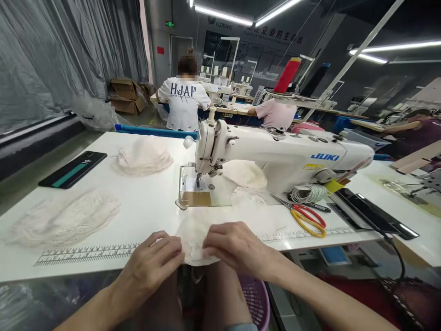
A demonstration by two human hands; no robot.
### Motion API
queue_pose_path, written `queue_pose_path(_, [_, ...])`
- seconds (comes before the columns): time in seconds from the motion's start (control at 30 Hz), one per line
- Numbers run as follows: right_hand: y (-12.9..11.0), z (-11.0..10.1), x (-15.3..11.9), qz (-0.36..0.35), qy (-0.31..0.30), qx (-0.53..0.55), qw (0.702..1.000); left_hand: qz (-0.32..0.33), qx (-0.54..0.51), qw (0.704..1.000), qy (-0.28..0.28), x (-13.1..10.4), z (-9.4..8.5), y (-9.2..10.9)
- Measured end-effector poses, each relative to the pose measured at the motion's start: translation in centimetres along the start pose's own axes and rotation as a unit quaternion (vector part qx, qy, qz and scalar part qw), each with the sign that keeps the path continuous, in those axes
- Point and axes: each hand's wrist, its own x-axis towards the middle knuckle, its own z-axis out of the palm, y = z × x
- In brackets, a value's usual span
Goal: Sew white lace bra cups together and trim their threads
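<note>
At the table's front edge, a rounded piece of cream fabric (197,239) is held between my two hands. My left hand (156,255) pinches its left side, fingers closed. On the opposite side, my right hand (234,243) grips the fabric with fingers bent together. Just beyond it stands a white sewing machine (285,156), its needle and presser foot (199,180) above the metal plate, apart from the fabric. More cream pieces (246,177) lie under the machine's arm. Stacks of similar pieces sit at the left front (69,218) and left back (144,155).
Red-and-yellow scissors (308,220), a coiled cable (309,193) and a black marker (319,207) lie right of the machine. A black phone-like case (74,169) rests at left. A printed ruler (89,253) runs along the front edge. A purple basket (257,299) stands below. People sit beyond.
</note>
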Motion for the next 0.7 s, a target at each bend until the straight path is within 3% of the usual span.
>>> queue_pose_path(0.17, [-0.6, 1.2, 2.6, 0.000, -0.036, 0.012, 0.999, -0.001, 0.004, 0.999, 0.034, -0.7, -0.1, 0.0])
queue_pose_path(0.3, [-0.6, 2.4, 2.7, 0.007, -0.058, 0.009, 0.998, -0.012, -0.005, 0.998, 0.064, -1.6, 0.8, 0.0])
queue_pose_path(0.4, [-0.5, 2.3, 2.5, 0.013, -0.029, 0.094, 0.995, -0.008, 0.003, 0.998, 0.069, -2.1, 1.2, -0.1])
queue_pose_path(0.57, [-0.1, 2.5, 2.7, -0.014, -0.015, 0.245, 0.969, -0.011, 0.014, 1.000, 0.023, -2.2, 1.5, -0.3])
queue_pose_path(0.7, [0.1, 2.0, 0.9, 0.072, -0.054, 0.195, 0.977, -0.025, 0.036, 0.999, 0.024, -2.1, 1.6, -0.4])
